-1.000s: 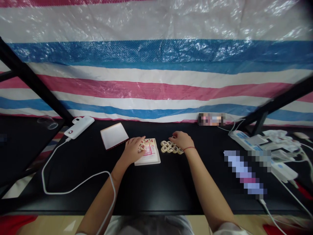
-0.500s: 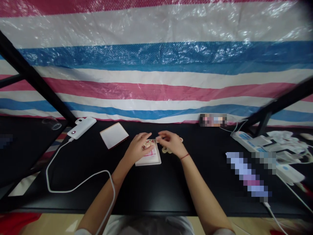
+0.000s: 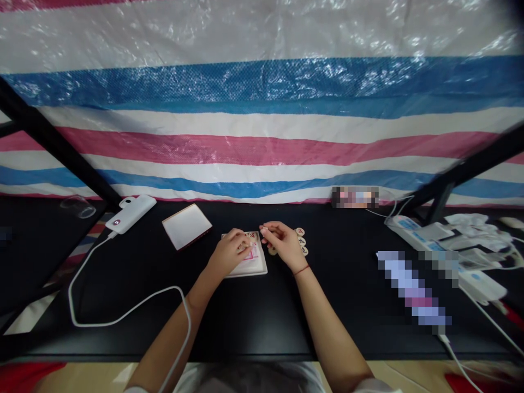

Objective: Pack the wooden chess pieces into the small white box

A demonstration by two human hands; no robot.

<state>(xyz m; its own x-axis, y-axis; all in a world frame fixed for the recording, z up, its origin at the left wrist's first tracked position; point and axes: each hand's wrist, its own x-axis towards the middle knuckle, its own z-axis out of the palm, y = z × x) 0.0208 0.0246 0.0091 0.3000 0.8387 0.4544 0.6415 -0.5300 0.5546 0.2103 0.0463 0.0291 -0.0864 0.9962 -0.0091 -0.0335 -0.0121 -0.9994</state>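
Note:
A small white square box (image 3: 254, 266) with a pink printed inside lies on the black table. Several round wooden game pieces with red characters sit in its far part. My left hand (image 3: 227, 252) rests on the box, fingers curled over those pieces. My right hand (image 3: 280, 243) hovers at the box's right far corner, its fingertips pinched, apparently on a small piece that I cannot make out clearly. A few more round wooden pieces (image 3: 302, 240) lie on the table just right of my right hand.
The box's lid (image 3: 186, 225) lies upside down to the left, a white power bank (image 3: 131, 213) with a long white cable (image 3: 102, 322) beyond it. White power strips and plugs (image 3: 450, 240) crowd the right side. A striped tarp (image 3: 262, 125) hangs behind the black table (image 3: 262, 316).
My right hand left the pile of loose pieces on the table and moved left to the box's corner with its fingers pinched. My left hand stayed on the box.

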